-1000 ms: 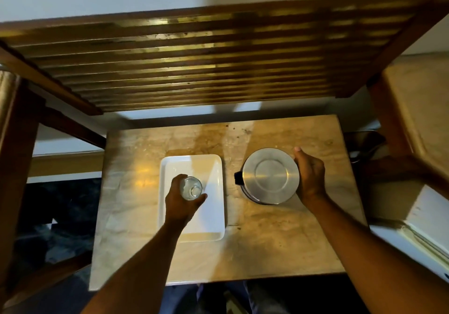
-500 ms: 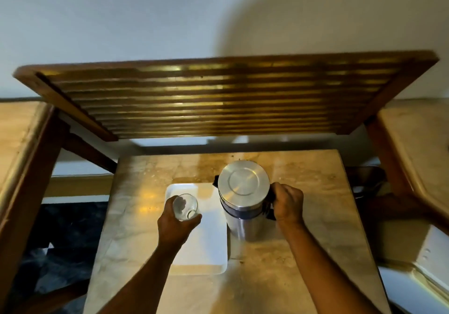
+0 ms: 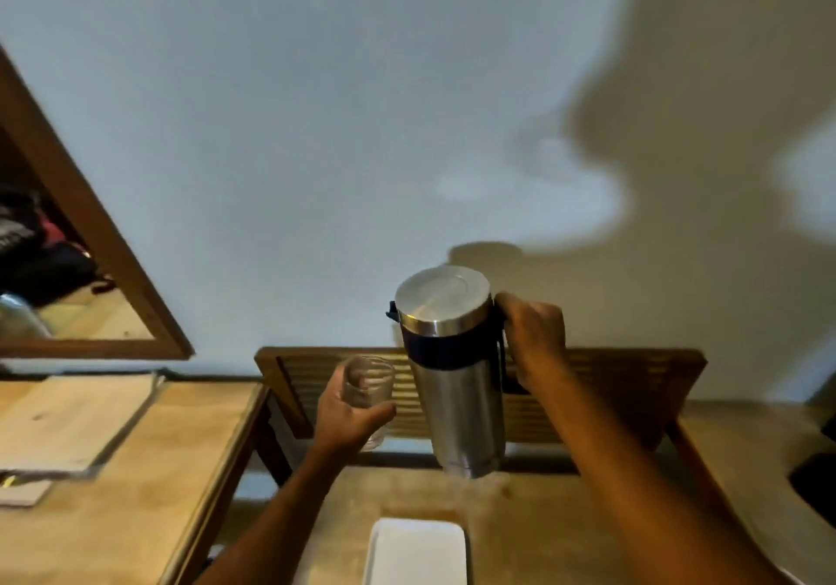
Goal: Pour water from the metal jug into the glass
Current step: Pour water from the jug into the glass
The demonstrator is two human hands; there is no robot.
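Now the metal jug [image 3: 452, 372] hangs in the air above the bench [image 3: 534, 535], nearly upright, lid on, my right hand [image 3: 534, 335] with its fingers curled tight round the dark handle. It looks tall and probably heavy with water — smooth steel, so the handle is the only sure hold. Just beside its spout side, my left hand [image 3: 348, 412] holds the glass [image 3: 367, 392], fingers wrapped round it — thin, breakable, easily knocked. The white tray [image 3: 416, 553] lies below, bare.
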